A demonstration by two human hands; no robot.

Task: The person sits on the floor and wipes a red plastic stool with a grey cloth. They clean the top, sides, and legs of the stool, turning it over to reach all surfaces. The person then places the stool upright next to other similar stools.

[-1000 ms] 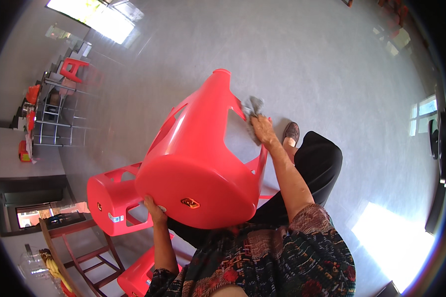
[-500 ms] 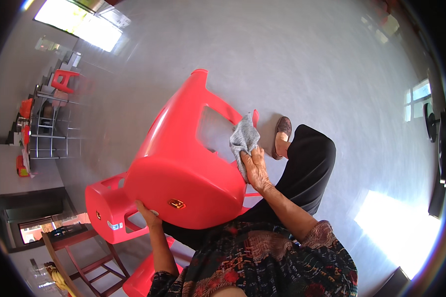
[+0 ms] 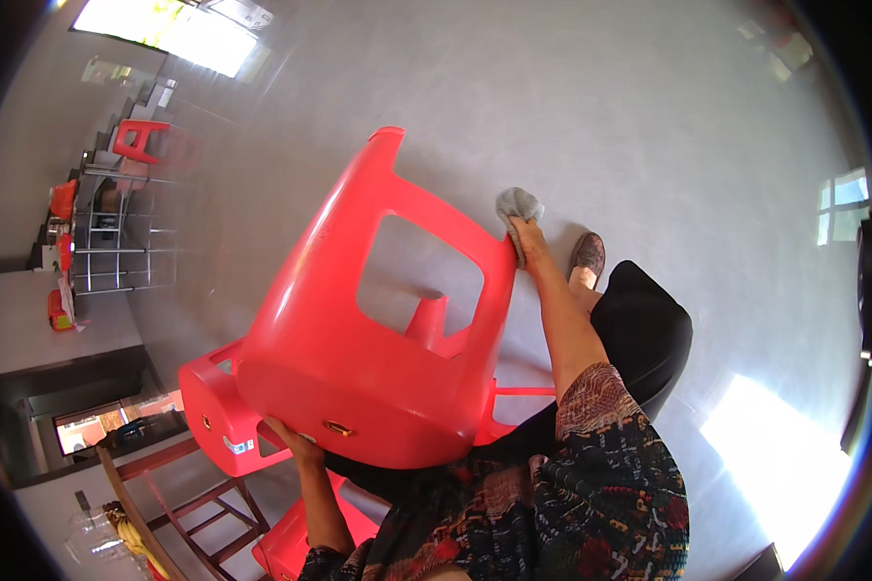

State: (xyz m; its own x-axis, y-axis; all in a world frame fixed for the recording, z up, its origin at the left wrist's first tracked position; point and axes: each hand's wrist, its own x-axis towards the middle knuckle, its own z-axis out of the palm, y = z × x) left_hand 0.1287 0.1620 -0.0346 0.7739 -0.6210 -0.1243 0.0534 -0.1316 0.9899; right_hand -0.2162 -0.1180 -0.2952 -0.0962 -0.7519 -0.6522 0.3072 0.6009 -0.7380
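A large red plastic stool [image 3: 310, 300] lies tilted against my lap, its seat toward me and its legs pointing away. My left hand [image 3: 295, 443] grips the edge of the seat at the near left, its fingers partly hidden by the stool. At the far right leg, my right hand [image 3: 526, 240] is closed on a grey cloth [image 3: 519, 203]. The cloth is bunched over the end of that leg, and my right arm reaches out along the stool's right side.
A second red stool [image 3: 218, 412] stands left of the large one, with another red stool [image 3: 286, 542] below it. A dark wooden chair [image 3: 208, 508] and yellow bananas [image 3: 136, 542] are at the lower left. Farther off stands a metal-framed rack [image 3: 107, 237]. My shoe [image 3: 588, 254] rests on the grey floor.
My right hand has moved away from me with the cloth, from the stool's right side to the end of the leg. The stool has turned, showing more of its side opening.
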